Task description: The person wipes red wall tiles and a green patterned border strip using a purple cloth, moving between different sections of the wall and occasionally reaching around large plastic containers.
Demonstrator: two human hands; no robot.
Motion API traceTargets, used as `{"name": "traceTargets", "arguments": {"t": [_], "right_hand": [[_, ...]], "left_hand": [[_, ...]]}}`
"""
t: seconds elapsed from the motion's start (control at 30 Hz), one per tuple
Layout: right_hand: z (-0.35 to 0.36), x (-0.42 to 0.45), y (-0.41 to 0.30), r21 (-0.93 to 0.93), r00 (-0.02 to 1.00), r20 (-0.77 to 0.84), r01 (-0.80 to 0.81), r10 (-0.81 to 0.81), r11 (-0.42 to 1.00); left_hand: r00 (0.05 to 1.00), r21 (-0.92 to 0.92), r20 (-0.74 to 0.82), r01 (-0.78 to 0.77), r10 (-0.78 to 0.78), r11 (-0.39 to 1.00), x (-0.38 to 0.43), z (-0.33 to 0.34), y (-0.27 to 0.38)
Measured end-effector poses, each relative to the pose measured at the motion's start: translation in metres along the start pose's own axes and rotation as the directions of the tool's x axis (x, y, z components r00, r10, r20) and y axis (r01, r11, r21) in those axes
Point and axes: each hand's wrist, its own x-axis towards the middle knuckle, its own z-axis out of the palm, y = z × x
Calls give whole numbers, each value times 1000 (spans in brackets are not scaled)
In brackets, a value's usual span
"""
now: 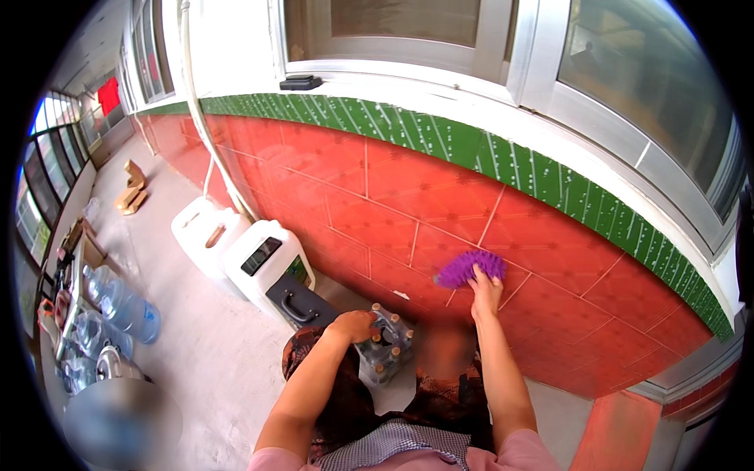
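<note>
My right hand [486, 294] grips a purple chenille cleaning mitt or cloth [469, 269], which lies against the red wall tiles [436, 206]. At the top of a pack of capped bottles in clear plastic wrap [386, 347], my left hand [352, 327] rests near the caps; its fingertips are partly hidden, so whether it grips the pack is unclear. Beside that hand stands a dark case with a handle [302, 306]. The bottles stand on the floor between my knees.
White plastic jerrycans [274, 235] stand by a pipe [203, 123] along the wall. Large blue water bottles [131, 309] and a metal pot [115, 363] are at the left. Cardboard pieces [132, 191] lie farther down the corridor. A black object [300, 82] sits on the windowsill above green tiles [406, 126].
</note>
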Motion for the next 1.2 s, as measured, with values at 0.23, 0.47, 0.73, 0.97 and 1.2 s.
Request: {"name": "traceTargets", "arguments": {"t": [0.23, 0.47, 0.73, 0.97, 1.2], "right_hand": [[-36, -3, -39, -10, 950, -288, -134, 125, 991], [32, -1, -132, 141, 972, -85, 229, -218, 963], [-15, -6, -42, -105, 989, -96, 98, -109, 990], [-70, -15, 9, -91, 947, -244, -236, 208, 967], [40, 2, -96, 172, 999, 43, -7, -1, 985]], "left_hand": [[999, 15, 18, 40, -40, 999, -11, -9, 6], [995, -24, 77, 68, -66, 997, -17, -16, 2], [998, -17, 51, 32, -31, 999, -18, -20, 9], [997, -5, 55, 60, -60, 998, -20, -20, 9], [998, -27, 45, 53, -52, 998, -22, -17, -1]]}}
